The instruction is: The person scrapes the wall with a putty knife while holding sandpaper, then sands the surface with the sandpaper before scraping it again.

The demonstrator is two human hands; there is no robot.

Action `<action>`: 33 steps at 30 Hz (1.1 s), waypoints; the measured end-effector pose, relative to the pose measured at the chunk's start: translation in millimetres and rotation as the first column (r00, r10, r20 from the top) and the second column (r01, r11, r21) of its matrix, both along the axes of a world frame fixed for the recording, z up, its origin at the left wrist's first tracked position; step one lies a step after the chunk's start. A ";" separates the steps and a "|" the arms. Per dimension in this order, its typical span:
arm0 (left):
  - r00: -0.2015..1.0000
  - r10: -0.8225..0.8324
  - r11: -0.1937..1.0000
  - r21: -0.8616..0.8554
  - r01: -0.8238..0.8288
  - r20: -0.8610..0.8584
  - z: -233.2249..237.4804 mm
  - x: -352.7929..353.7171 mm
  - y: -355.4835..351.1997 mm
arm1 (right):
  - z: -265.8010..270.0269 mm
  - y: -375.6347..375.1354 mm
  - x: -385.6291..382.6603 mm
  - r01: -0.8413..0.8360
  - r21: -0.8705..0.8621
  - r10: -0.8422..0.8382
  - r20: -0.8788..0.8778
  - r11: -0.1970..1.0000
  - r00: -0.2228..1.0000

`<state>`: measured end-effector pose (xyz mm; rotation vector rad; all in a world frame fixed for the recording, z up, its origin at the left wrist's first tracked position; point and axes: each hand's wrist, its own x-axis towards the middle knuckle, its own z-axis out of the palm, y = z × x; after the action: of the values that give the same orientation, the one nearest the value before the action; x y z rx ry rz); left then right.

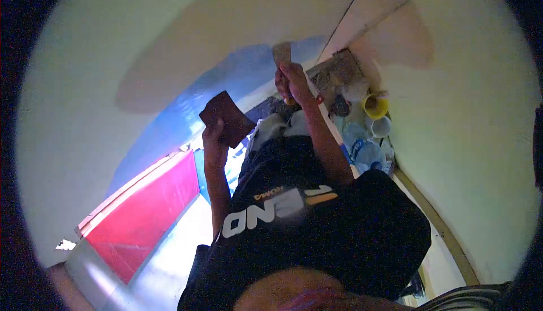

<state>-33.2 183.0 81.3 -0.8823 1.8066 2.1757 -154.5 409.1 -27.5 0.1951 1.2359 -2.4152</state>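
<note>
My left hand is closed on a dark brown, roughly square sheet that looks like sandpaper. To its right and farther up, my right hand grips a putty knife. The blade points up, close to the wall and overlapping its blue painted band. A bit of the knife's handle shows below my fingers.
Along the right wall stand a yellow container, a white cup and a large clear plastic bottle. A rough, dirty block sits in the corner behind them. At lower left is a bright pink-red panel.
</note>
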 end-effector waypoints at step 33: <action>1.000 0.006 1.000 0.021 -0.007 0.028 1.1 -7.9 -5.7 | -12.1 15.7 -11.5 -0.041 0.021 0.040 0.043 0.999 0.998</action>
<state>-41.1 177.2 82.4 -0.9107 1.7674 2.1712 -166.0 424.9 -39.6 0.2245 1.2355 -2.3521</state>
